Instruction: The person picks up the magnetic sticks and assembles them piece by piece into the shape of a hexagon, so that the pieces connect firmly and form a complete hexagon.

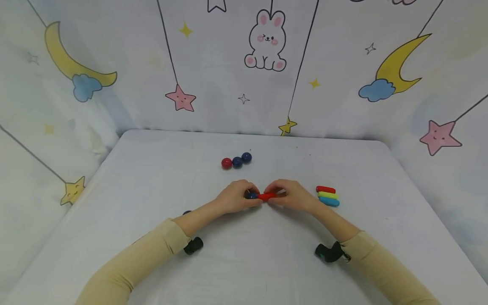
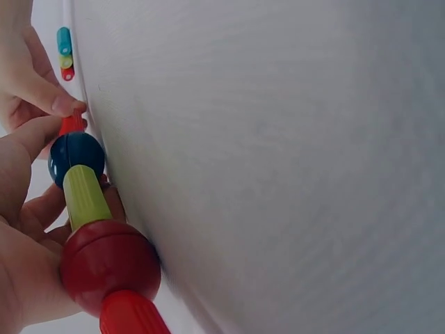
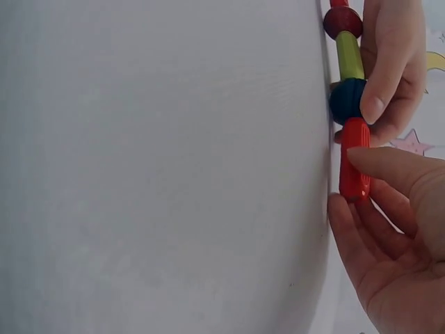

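Above the table's middle, my left hand [image 1: 233,197] grips a blue ball [image 3: 346,101] in a chain of toy rods and balls. From that ball runs a yellow-green rod [image 2: 86,197], then a dark red ball [image 2: 111,266] and another red rod [image 2: 132,314], as the left wrist view shows. On the other side of the blue ball, my right hand [image 1: 292,195] pinches a red rod [image 3: 356,133] between thumb and fingers. That rod's end meets the blue ball. In the head view, the left hand and forearm hide most of the chain.
At the back of the white table [image 1: 171,156] sit a red ball [image 1: 226,163] and two blue balls [image 1: 237,162]. Right of the hands lie a red rod [image 1: 325,189], a yellow-green rod [image 1: 328,195] and a blue rod [image 1: 329,202]. Part of something dark blue [image 1: 187,212] shows behind the left forearm.
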### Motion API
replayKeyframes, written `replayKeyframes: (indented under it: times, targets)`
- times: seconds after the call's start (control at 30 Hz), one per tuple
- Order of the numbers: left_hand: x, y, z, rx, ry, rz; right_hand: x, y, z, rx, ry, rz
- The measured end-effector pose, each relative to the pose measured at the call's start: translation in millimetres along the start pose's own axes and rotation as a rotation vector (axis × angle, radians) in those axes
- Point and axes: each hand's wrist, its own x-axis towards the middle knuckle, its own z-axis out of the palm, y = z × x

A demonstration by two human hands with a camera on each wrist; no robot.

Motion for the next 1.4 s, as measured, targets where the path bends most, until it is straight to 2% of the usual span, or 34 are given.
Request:
replayKeyframes:
  times: [0.2, 0.33, 0.53, 0.8, 0.93, 1.1, 1.23, 1.4]
  targets:
    - [0.9, -1.6, 0.9, -0.021, 0.004, -0.006, 7.6, -3, 1, 0.002, -0.025, 0.006]
    - [0.7, -2.3, 0.2, -0.041, 0.013, -0.006, 18.8, 2, 1, 0.014, -0.018, 0.071]
    - [0.6, -2.8, -0.5, -0.039, 0.014, -0.008, 43.1, 9, 0, 0.06, 0.093, 0.222]
    - [-0.3, -3.3, -1.4, -0.05, -0.002, -0.022, 77.8, 13, -1, 0.093, 0.209, 0.34]
    - [-0.1, -5.7, -0.3, -0.057, 0.0, -0.018, 95.6, 12, 2, 0.047, 0.233, 0.355]
    - [0.3, -6.1, 0.4, -0.058, 0.004, -0.008, 114.7, 15, 4, -0.035, 0.244, 0.327]
    - [0.3, -5.1, 0.3, -0.052, 0.003, -0.013, 123.9, 18, 5, -0.084, 0.225, 0.285]
    - [0.4, -5.9, 1.1, -0.049, 0.0, -0.016, 127.4, 16, 9, -0.099, 0.201, 0.289]
